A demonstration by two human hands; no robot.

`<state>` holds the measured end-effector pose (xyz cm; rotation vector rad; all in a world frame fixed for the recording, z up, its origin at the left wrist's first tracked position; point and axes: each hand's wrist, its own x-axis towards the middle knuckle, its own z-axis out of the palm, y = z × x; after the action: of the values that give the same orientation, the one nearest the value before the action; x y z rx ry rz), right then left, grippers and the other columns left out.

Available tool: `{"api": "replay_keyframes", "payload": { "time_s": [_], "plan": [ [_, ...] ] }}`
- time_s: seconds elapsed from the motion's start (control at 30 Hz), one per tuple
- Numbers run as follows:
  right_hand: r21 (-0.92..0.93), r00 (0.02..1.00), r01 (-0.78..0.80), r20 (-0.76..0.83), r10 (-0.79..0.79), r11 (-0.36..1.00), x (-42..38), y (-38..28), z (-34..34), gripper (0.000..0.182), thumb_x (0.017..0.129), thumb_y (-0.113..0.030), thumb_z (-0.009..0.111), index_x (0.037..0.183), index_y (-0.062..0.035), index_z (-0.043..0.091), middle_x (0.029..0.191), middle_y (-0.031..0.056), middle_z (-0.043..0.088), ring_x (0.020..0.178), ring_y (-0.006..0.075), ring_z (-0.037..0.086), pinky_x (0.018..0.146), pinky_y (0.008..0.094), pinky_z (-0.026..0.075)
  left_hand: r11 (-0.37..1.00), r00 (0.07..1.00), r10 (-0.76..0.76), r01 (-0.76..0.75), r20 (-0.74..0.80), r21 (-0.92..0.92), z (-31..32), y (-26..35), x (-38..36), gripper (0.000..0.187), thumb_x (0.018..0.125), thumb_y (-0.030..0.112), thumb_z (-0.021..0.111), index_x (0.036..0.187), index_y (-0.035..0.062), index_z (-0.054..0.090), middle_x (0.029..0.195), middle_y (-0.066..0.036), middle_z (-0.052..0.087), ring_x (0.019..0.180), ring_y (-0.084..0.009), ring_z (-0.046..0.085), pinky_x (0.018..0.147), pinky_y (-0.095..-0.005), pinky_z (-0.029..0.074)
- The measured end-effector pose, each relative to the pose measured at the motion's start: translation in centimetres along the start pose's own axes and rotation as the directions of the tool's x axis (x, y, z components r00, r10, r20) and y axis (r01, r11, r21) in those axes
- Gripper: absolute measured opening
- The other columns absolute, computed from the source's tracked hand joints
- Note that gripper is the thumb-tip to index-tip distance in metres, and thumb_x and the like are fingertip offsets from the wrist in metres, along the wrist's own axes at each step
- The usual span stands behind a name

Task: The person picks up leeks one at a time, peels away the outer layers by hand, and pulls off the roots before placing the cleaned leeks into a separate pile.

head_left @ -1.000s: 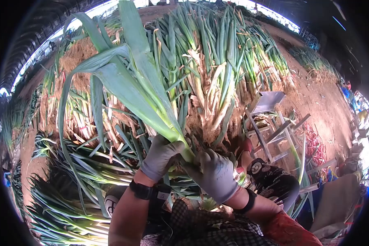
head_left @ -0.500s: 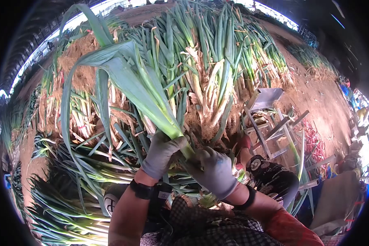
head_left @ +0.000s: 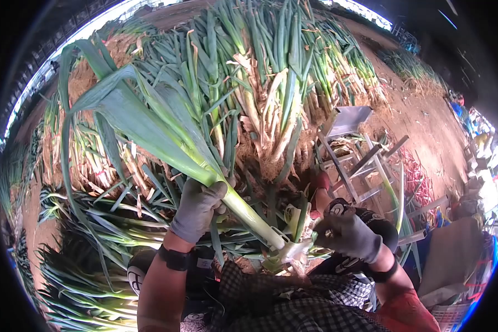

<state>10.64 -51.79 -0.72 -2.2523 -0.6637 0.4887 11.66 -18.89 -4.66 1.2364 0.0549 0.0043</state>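
My left hand [head_left: 198, 209], in a grey glove, is wrapped around the stalk of a large leek [head_left: 249, 217]. The leek slants across the view, its broad green leaves [head_left: 133, 119] fanning out and drooping at the upper left. Its pale lower end points towards my lap, where a whitish loose outer layer [head_left: 296, 253] spreads at the base. Beside that layer, on the right, is my gloved right hand [head_left: 349, 237] with its fingers curled in. What those fingers hold, if anything, is hidden and slightly blurred.
Upright bundles of leeks [head_left: 265, 94] with rooty ends stand ahead. More leeks [head_left: 88, 276] lie in a pile at the lower left. A metal frame [head_left: 351, 166] stands to the right, near red strings [head_left: 416, 177] on the brown ground.
My right hand has moved off the upper stalk, down and to the right past the base. My left hand and the leek have shifted left, and the pale lower stalk now shows.
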Motion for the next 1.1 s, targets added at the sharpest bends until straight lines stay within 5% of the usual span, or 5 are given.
{"api": "replay_keyframes", "payload": {
  "time_s": [0.03,0.23,0.3,0.5,1.1],
  "plan": [
    [0.037,0.977,0.144,-0.164,-0.136,0.989,1.1,-0.9,0.9,0.017,0.078,-0.009,0.072,0.093,-0.0022,0.067,0.07,0.004,0.064,0.055,0.0079,0.057,0.05,0.0242,0.044,1.0,1.0,-0.001,0.001,0.01,0.005,0.3,0.1,0.0,0.035,0.09,0.026,0.064,0.114,0.0034,0.053,0.091,-0.008,0.064,0.062,-0.0092,0.053,0.047,-0.0217,0.041],
    [-0.094,0.781,0.427,-0.463,-0.42,0.899,6.2,-1.9,7.8,0.031,0.082,-0.003,0.064,0.113,-0.0008,0.058,0.092,0.0156,0.065,0.075,0.0214,0.066,0.064,0.0314,0.051,0.937,0.97,0.216,-0.239,0.114,0.253,2.2,-3.0,0.6,0.012,0.089,0.012,0.061,0.098,0.0035,0.059,0.088,-0.003,0.063,0.066,-0.0069,0.053,0.061,-0.0218,0.044],
    [-0.119,0.8,0.387,-0.449,-0.397,0.914,5.7,-1.0,9.4,0.031,0.084,-0.007,0.063,0.114,-0.0048,0.056,0.09,0.0162,0.064,0.075,0.0325,0.065,0.063,0.0368,0.051,0.991,0.986,0.131,-0.134,0.106,0.02,3.6,-4.0,-0.1,0.015,0.092,0.017,0.061,0.094,0.0021,0.059,0.086,-0.002,0.062,0.074,-0.0081,0.056,0.069,-0.0239,0.046],
    [0.5,0.991,0.051,-0.13,0.017,0.864,4.0,2.3,8.0,0.023,0.091,-0.01,0.061,0.112,-0.0015,0.064,0.086,0.0042,0.068,0.081,0.0065,0.06,0.073,0.0245,0.05,0.996,0.997,-0.055,0.058,0.045,-0.073,3.4,-3.5,-0.8,0.026,0.091,0.024,0.065,0.095,-0.0009,0.057,0.088,-0.005,0.061,0.082,-0.0134,0.063,0.077,-0.0291,0.052],
    [-0.067,0.981,-0.012,-0.194,-0.002,0.998,2.9,-0.2,6.6,0.022,0.079,-0.019,0.069,0.095,-0.0026,0.07,0.074,0.012,0.069,0.063,0.0211,0.068,0.061,0.0306,0.053,0.995,0.994,-0.094,0.095,0.051,-0.026,3.9,-2.2,-1.1,0.026,0.093,0.025,0.059,0.099,0.0006,0.056,0.09,-0.007,0.061,0.086,-0.0198,0.066,0.077,-0.0326,0.053]
  ]
}}
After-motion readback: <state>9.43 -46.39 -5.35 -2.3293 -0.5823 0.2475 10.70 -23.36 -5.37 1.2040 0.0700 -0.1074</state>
